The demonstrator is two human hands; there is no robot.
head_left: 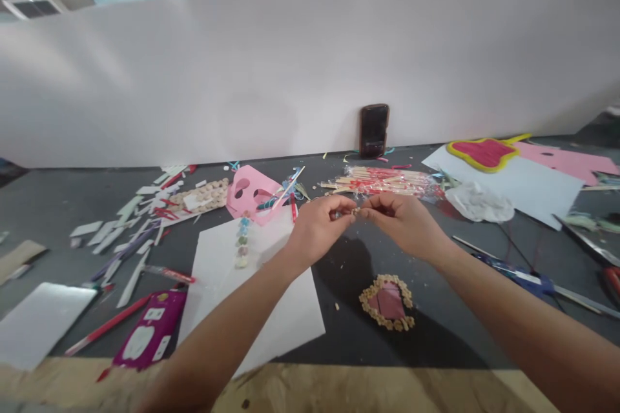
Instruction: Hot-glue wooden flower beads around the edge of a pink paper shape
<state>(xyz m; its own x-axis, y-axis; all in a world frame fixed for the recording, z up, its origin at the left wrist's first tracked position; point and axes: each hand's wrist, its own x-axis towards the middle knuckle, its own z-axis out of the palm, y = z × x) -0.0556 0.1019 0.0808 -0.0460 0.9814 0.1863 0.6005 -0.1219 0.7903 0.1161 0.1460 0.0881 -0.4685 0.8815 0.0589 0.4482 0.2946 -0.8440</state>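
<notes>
My left hand (317, 229) and my right hand (409, 224) meet above the dark table, thumbs and fingers pinched. Between their fingertips is a small beige piece (356, 211), too small to make out fully; both hands seem to grip it. Below and nearer to me lies a pink heart-shaped card (386, 302), edged with a border of small beige knobbly pieces (372, 317). A single loose beige bit (338, 306) lies to its left. Under my left forearm are white paper sheets (285, 316), with a row of coloured paper stars (242, 242) on them.
A phone (374, 131) leans against the white partition (290, 71). Wrapped sticks (387, 182) lie behind my hands. To the right are a pink-and-yellow shape (484, 153), crumpled white plastic (479, 201) and a blue glue gun (530, 281). Paper strips (130, 213) and a purple pouch (152, 329) lie left.
</notes>
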